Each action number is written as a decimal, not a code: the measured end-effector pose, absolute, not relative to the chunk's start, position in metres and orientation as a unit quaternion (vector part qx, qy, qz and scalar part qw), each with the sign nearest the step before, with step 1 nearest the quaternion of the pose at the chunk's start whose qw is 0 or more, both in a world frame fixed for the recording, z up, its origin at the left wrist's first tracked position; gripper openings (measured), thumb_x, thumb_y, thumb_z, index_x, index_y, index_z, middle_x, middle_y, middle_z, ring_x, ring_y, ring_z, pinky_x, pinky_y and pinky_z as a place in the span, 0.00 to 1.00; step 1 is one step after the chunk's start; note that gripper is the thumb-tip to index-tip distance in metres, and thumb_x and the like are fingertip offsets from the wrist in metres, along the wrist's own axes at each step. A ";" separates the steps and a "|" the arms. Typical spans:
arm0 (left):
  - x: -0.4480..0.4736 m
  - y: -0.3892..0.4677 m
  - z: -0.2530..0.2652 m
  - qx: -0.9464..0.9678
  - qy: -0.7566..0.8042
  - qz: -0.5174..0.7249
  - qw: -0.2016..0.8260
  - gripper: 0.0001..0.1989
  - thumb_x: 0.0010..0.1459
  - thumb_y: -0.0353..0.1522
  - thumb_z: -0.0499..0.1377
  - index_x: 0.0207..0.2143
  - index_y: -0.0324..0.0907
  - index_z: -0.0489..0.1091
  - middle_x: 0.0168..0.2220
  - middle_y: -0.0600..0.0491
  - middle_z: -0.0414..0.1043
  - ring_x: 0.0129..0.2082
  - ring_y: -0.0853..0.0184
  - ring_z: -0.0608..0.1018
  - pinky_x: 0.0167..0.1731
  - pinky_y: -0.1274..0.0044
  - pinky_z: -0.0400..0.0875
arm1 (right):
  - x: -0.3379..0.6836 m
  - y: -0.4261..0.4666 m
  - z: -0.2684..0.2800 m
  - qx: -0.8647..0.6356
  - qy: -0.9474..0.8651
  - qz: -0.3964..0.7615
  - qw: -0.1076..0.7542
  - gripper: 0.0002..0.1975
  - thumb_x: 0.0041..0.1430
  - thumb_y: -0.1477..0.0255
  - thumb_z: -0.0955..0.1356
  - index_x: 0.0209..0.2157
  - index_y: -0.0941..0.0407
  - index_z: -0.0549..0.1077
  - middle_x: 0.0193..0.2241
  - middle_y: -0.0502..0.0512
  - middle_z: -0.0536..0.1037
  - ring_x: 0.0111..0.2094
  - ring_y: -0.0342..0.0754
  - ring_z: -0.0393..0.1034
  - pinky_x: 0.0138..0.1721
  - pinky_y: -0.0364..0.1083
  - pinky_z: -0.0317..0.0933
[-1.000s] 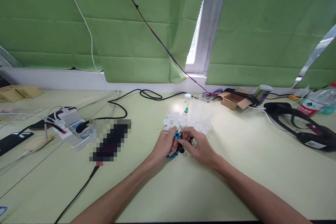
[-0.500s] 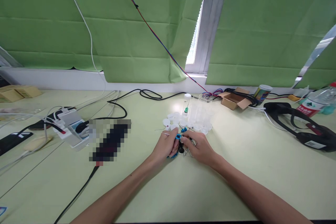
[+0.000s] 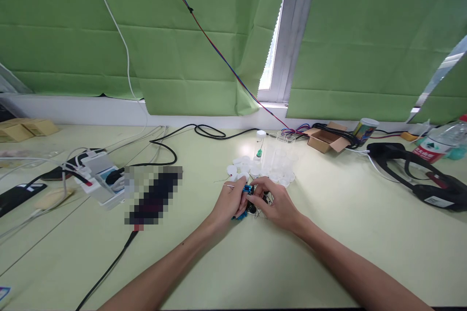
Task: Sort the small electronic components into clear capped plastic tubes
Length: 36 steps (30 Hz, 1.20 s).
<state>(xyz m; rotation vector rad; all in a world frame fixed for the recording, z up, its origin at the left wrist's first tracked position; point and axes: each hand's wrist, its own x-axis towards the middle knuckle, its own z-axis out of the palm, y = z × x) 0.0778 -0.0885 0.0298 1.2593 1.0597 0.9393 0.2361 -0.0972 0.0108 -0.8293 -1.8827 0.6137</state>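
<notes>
Close together over the table, my left hand and my right hand meet at a small blue cylindrical part. My left fingers are closed around it, and a thin metal pin or wire points left from that hand. The right thumb and forefinger pinch at the blue part's right end. Underneath the hands lies a pile of small black and blue parts with thin metal leads, partly hidden. Just beyond are several round white caps and clear vials. One capped vial stands upright with a green piece inside.
To the left are a white power strip with cables, and a dark pixelated object. An open cardboard box, a can, a black headset and a bottle stand at right. Green blinds hang behind.
My right fingers have moved slightly left and up, closing in on the blue part in my left hand. A second blue piece seen at the right fingertips no longer shows there.
</notes>
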 end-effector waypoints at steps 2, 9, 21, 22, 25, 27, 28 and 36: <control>0.078 -0.088 0.029 0.548 0.452 0.398 0.580 0.32 0.64 0.45 0.47 0.09 0.42 0.52 0.07 0.58 0.50 0.09 0.75 0.56 0.16 0.77 0.51 | 0.236 -0.097 0.010 -0.336 -0.775 0.246 0.476 0.08 0.63 0.71 0.67 0.44 0.54 0.68 0.24 0.47 0.72 0.26 0.43 0.66 0.30 0.42 0.61; 0.075 -0.086 0.021 0.592 0.458 0.389 0.537 0.34 0.65 0.47 0.46 0.08 0.42 0.53 0.07 0.57 0.52 0.10 0.75 0.56 0.18 0.77 0.55 | 0.236 -0.098 0.012 -0.352 -0.777 0.237 0.465 0.05 0.65 0.70 0.65 0.35 0.55 0.69 0.22 0.48 0.70 0.24 0.43 0.62 0.28 0.42 0.58; 0.077 -0.090 0.026 0.606 0.447 0.372 0.543 0.33 0.64 0.47 0.46 0.08 0.43 0.53 0.06 0.57 0.52 0.10 0.75 0.56 0.19 0.77 0.54 | 0.236 -0.096 0.012 -0.367 -0.790 0.245 0.425 0.21 0.70 0.68 0.57 0.20 0.54 0.60 0.17 0.48 0.66 0.21 0.43 0.59 0.28 0.43 0.55; 0.077 -0.090 0.027 0.605 0.449 0.371 0.543 0.33 0.64 0.47 0.47 0.08 0.43 0.52 0.06 0.57 0.52 0.10 0.75 0.56 0.19 0.76 0.54 | 0.236 -0.096 0.013 -0.369 -0.789 0.246 0.426 0.22 0.70 0.67 0.56 0.20 0.54 0.59 0.17 0.48 0.66 0.21 0.43 0.59 0.28 0.43 0.55; 0.078 -0.091 0.027 0.600 0.453 0.372 0.545 0.33 0.64 0.47 0.47 0.08 0.43 0.52 0.06 0.57 0.51 0.10 0.75 0.55 0.18 0.77 0.53 | 0.237 -0.096 0.013 -0.377 -0.782 0.244 0.433 0.24 0.71 0.67 0.55 0.19 0.55 0.59 0.17 0.48 0.66 0.21 0.43 0.59 0.28 0.44 0.55; 0.078 -0.090 0.027 0.596 0.450 0.379 0.546 0.33 0.64 0.47 0.47 0.08 0.43 0.53 0.06 0.57 0.51 0.10 0.75 0.55 0.18 0.77 0.53 | 0.237 -0.096 0.012 -0.381 -0.774 0.245 0.442 0.22 0.70 0.67 0.57 0.21 0.55 0.63 0.18 0.48 0.67 0.22 0.43 0.60 0.28 0.44 0.56; 0.077 -0.090 0.027 0.594 0.450 0.384 0.545 0.33 0.64 0.47 0.47 0.08 0.42 0.53 0.06 0.57 0.51 0.10 0.75 0.56 0.18 0.77 0.54 | 0.237 -0.096 0.012 -0.381 -0.770 0.248 0.448 0.19 0.70 0.67 0.58 0.25 0.55 0.66 0.19 0.48 0.68 0.22 0.43 0.61 0.28 0.44 0.57; 0.076 -0.088 0.024 0.585 0.455 0.394 0.544 0.33 0.65 0.47 0.46 0.09 0.42 0.52 0.07 0.58 0.53 0.10 0.75 0.56 0.18 0.77 0.54 | 0.235 -0.097 0.011 -0.351 -0.776 0.244 0.464 0.05 0.63 0.69 0.67 0.40 0.55 0.69 0.23 0.48 0.73 0.25 0.44 0.65 0.29 0.43 0.61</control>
